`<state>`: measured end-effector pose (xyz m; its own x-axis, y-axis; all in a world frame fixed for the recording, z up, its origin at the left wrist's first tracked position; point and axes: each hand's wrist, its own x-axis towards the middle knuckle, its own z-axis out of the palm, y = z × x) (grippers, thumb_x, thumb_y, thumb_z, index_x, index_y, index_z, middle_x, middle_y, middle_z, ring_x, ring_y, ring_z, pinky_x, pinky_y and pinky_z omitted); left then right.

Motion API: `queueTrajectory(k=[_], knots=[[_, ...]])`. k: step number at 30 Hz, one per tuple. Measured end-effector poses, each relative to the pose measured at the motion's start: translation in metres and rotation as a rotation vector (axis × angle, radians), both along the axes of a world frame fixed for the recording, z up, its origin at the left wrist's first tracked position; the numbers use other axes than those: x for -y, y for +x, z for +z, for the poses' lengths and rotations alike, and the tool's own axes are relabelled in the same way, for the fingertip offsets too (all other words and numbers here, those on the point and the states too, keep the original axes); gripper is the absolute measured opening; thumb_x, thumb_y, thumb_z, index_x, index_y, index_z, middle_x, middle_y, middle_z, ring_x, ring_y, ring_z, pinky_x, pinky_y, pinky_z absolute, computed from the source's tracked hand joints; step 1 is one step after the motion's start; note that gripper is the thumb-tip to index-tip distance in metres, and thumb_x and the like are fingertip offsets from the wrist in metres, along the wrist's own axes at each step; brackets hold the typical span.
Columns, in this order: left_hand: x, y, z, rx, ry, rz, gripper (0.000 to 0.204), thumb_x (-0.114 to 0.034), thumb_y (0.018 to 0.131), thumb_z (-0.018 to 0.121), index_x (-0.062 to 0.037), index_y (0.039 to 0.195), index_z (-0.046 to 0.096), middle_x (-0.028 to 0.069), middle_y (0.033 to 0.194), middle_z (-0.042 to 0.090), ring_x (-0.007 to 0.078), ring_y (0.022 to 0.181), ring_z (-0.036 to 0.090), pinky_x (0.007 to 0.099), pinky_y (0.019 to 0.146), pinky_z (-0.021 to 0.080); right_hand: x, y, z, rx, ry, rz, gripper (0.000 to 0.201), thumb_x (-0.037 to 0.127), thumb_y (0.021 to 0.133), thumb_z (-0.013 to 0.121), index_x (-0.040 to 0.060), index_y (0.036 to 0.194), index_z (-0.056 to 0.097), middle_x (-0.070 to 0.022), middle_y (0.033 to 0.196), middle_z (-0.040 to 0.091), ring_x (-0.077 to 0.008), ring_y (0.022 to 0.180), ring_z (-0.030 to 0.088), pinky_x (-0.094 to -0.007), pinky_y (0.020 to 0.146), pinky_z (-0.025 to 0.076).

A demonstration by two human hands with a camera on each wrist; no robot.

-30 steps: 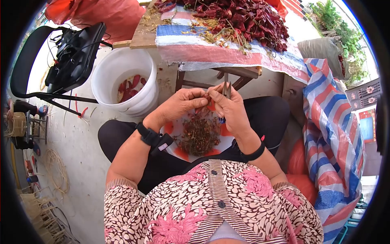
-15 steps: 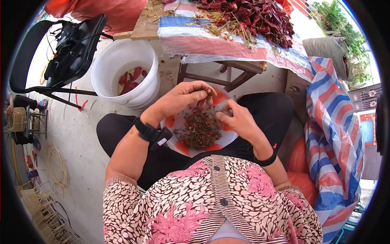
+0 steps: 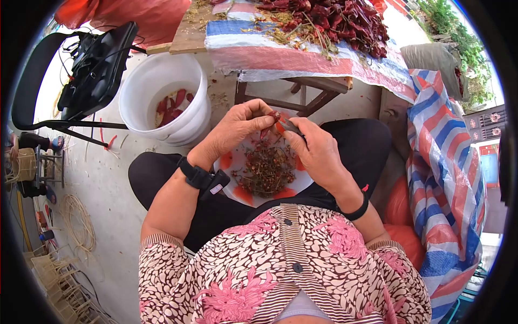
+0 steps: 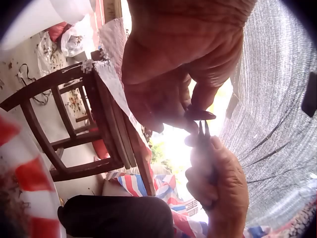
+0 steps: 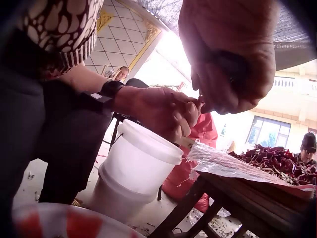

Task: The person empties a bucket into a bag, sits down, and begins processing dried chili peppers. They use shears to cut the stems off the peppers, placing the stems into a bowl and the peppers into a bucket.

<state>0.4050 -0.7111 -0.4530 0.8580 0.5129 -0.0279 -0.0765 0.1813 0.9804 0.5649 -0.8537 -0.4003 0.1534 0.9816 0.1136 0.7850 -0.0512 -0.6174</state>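
My left hand (image 3: 240,128) pinches a dried red chili pepper (image 3: 264,133) between thumb and fingers above a basin. A pair of small scissors (image 3: 291,127) is gripped in my right hand (image 3: 319,154), its blades directed at the pepper's end. The left wrist view shows the two pointed blade tips (image 4: 203,128) slightly apart, right at the dark end of the pepper (image 4: 202,115). Below both hands lies a heap of dry stems and caps (image 3: 267,171) in the white basin (image 3: 222,162) with red patches, set between the legs. Fingers hide most of the pepper.
A white bucket (image 3: 129,102) holding a few red peppers stands at the left. Ahead, a table with a striped sheet (image 3: 280,67) bears a large pile of dried peppers (image 3: 345,24). A black chair (image 3: 40,81) is at far left; a striped plastic sheet (image 3: 442,183) hangs at right.
The right hand first drew away from the left, down and right over the basin, then came back up beside it. The scissors, earlier upright, now point left toward the pepper.
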Motion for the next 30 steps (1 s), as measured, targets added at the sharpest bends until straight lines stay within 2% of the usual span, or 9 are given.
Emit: queueTrajectory(k=[11,12,15,17,20,23,26,29,30], knots=[[0.002,-0.002,0.001,-0.005,-0.004,-0.028,0.014,-0.017,0.092,0.065,-0.0047,0.094,0.059,-0.0006,0.085,0.059,0.0072,0.077,0.052,0.0233,0.071,0.044,0.0,-0.004,-0.006,0.045,0.038,-0.012,0.029,0.026,0.094,0.056,0.0039,0.112,0.058,-0.0142,0.1,0.064,-0.0352,0.09,0.062,-0.0418,0.073,0.05],[0.002,-0.001,-0.001,0.006,0.002,-0.032,0.013,-0.017,0.092,0.065,-0.005,0.093,0.059,-0.0009,0.085,0.059,0.007,0.077,0.052,0.0232,0.071,0.044,0.001,-0.005,-0.006,-0.047,0.014,-0.025,0.028,0.025,0.093,0.056,0.0041,0.111,0.058,-0.014,0.098,0.064,-0.0351,0.089,0.062,-0.0415,0.072,0.05],[0.009,0.003,-0.003,0.191,-0.258,-0.12,0.013,-0.017,0.092,0.064,-0.0061,0.092,0.058,-0.0014,0.085,0.059,0.0063,0.078,0.052,0.0228,0.071,0.043,0.002,-0.005,-0.009,-0.375,-0.087,-0.046,0.024,0.022,0.092,0.058,0.0045,0.109,0.059,-0.014,0.093,0.064,-0.0343,0.085,0.062,-0.0399,0.07,0.049],[0.007,0.001,-0.002,0.118,-0.183,-0.13,0.012,-0.016,0.092,0.064,-0.0064,0.092,0.057,-0.0014,0.085,0.059,0.0063,0.078,0.053,0.0227,0.071,0.043,0.003,0.0,-0.011,-0.663,-0.192,-0.044,0.022,0.02,0.092,0.059,0.0044,0.107,0.06,-0.0147,0.089,0.063,-0.033,0.081,0.062,-0.0378,0.068,0.049],[0.005,0.003,-0.006,0.046,-0.112,-0.144,0.012,-0.016,0.093,0.064,-0.0065,0.091,0.057,-0.0017,0.084,0.059,0.006,0.077,0.053,0.0222,0.07,0.043,0.006,-0.011,-0.011,0.063,0.173,-0.062,0.02,0.021,0.094,0.058,0.0035,0.103,0.06,-0.011,0.082,0.062,-0.0256,0.072,0.062,-0.0337,0.063,0.047],[0.008,0.007,-0.014,0.048,-0.119,-0.16,0.012,-0.017,0.093,0.063,-0.0066,0.092,0.057,-0.0023,0.083,0.059,0.0055,0.076,0.053,0.0214,0.07,0.043,0.006,-0.008,-0.02,0.212,0.268,-0.039,0.021,0.023,0.096,0.056,0.0032,0.102,0.059,-0.0052,0.08,0.061,-0.0188,0.067,0.06,-0.0307,0.058,0.046],[0.011,0.009,-0.013,0.091,-0.145,-0.193,0.012,-0.017,0.093,0.063,-0.0071,0.092,0.057,-0.0028,0.083,0.059,0.0049,0.075,0.053,0.0206,0.07,0.043,0.006,0.009,-0.029,-0.597,-0.148,0.017,0.022,0.026,0.098,0.053,0.0043,0.103,0.056,0.0012,0.077,0.056,-0.0121,0.054,0.053,-0.0278,0.046,0.042],[0.014,0.009,-0.002,0.131,-0.182,-0.238,0.011,-0.017,0.093,0.063,-0.0076,0.093,0.056,-0.0015,0.085,0.062,0.0048,0.075,0.053,0.0204,0.07,0.043,0.012,0.02,-0.018,-1.571,-0.479,0.051,0.025,0.028,0.101,0.045,0.0049,0.102,0.055,0.0034,0.07,0.047,-0.0072,0.043,0.04,-0.0241,0.037,0.035],[0.015,0.008,0.001,0.143,-0.194,-0.25,0.011,-0.016,0.094,0.062,-0.0078,0.094,0.056,-0.0008,0.087,0.063,0.0048,0.076,0.053,0.0204,0.07,0.043,0.013,0.02,-0.019,-1.729,-0.521,0.038,0.026,0.028,0.102,0.043,0.0048,0.102,0.054,0.004,0.069,0.044,-0.0057,0.042,0.037,-0.0227,0.036,0.032]])
